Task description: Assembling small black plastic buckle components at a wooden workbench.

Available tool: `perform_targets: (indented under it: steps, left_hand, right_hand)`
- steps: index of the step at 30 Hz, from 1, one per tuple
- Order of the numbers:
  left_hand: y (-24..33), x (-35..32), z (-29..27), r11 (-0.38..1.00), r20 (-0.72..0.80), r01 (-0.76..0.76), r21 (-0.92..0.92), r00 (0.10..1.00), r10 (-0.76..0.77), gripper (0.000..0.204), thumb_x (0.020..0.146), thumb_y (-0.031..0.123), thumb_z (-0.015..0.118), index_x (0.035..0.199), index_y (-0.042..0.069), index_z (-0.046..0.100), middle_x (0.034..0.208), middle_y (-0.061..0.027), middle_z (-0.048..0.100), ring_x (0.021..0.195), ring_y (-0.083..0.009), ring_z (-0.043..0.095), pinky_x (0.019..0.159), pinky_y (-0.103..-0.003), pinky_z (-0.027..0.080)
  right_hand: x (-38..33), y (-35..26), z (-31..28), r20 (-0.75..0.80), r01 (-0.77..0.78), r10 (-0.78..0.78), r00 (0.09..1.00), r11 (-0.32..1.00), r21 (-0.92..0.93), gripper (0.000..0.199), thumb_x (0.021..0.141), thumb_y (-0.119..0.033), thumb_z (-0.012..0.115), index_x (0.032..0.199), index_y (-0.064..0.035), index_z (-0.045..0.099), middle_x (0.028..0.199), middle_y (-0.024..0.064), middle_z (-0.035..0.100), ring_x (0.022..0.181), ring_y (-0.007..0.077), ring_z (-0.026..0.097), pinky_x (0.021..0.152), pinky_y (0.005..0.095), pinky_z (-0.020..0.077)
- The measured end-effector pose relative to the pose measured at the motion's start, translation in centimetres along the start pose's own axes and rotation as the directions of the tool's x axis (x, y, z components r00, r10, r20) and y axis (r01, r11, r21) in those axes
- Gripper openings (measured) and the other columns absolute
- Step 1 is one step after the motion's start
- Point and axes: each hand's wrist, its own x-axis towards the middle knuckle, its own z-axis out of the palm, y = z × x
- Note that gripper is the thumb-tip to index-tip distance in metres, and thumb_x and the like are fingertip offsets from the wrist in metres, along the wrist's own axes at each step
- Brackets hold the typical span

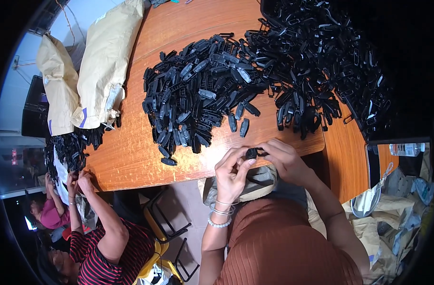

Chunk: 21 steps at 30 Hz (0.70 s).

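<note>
2 hands meet at table edge (274, 154): left hand (232, 173) and right hand (284, 160) pinch small black plastic clip (251, 153) between fingertips. Best kept low, parts squarely aligned, pressed evenly; pile of black clips (198, 90) just beyond.

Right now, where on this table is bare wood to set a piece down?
Bare wood shows on the table left of the solid-clip pile, toward the paper sacks, and along the near edge before the left hand and right hand. The looped-part heap crowds the right.
</note>
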Motion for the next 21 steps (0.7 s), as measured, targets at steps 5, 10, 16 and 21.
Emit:
perform_targets:
  steps: [5, 10, 16, 21]
  left_hand:
    - [0.0, -0.5, 0.0, 0.985, 0.006, 0.108, -0.136, 0.994, -0.108, 0.026, 0.075, 0.001, 0.068, 0.099, -0.007, 0.06, 0.075, -0.0039, 0.054, 0.058, -0.0061, 0.04, 0.051, -0.018, 0.035]
    - [2.0, -0.8, 1.2, 0.92, -0.001, 0.222, -0.323, 0.972, -0.235, 0.024, 0.079, -0.002, 0.064, 0.102, -0.006, 0.061, 0.079, -0.0026, 0.055, 0.058, -0.0045, 0.049, 0.051, -0.016, 0.04]
    - [0.6, -1.0, 0.7, 0.879, 0.058, 0.283, -0.384, 0.957, -0.283, 0.031, 0.078, 0.0, 0.066, 0.108, -0.004, 0.061, 0.088, -0.0063, 0.06, 0.071, -0.0092, 0.058, 0.063, -0.018, 0.045]
    - [-1.9, -1.2, 1.1, 0.589, 0.266, 0.374, -0.716, 0.927, -0.264, 0.026, 0.086, 0.004, 0.055, 0.108, -0.011, 0.056, 0.084, -0.012, 0.061, 0.067, -0.0139, 0.058, 0.063, -0.023, 0.047]
  right_hand:
    - [0.0, -1.5, 0.7, -0.027, 0.079, -0.089, 0.996, 0.959, -0.272, 0.028, 0.077, 0.002, 0.052, 0.105, 0.0053, 0.049, 0.084, 0.018, 0.052, 0.079, 0.0346, 0.052, 0.069, 0.04, 0.0431]
    - [-0.3, -1.4, 1.8, -0.146, 0.059, -0.078, 0.986, 0.99, -0.13, 0.039, 0.077, 0.004, 0.053, 0.116, 0.0064, 0.049, 0.096, 0.0172, 0.05, 0.083, 0.0282, 0.055, 0.076, 0.0339, 0.0448]
    - [-1.0, -1.0, 2.0, -0.267, -0.142, 0.355, 0.896, 0.799, 0.584, 0.036, 0.077, 0.012, 0.054, 0.113, 0.006, 0.057, 0.106, 0.0107, 0.05, 0.087, 0.0133, 0.056, 0.074, 0.0217, 0.0467]
    - [-1.6, 0.4, 1.0, -0.146, -0.147, 0.237, 0.961, 0.878, 0.456, 0.031, 0.075, 0.012, 0.055, 0.104, 0.0056, 0.061, 0.089, 0.0085, 0.055, 0.077, 0.0134, 0.056, 0.066, 0.0223, 0.0463]
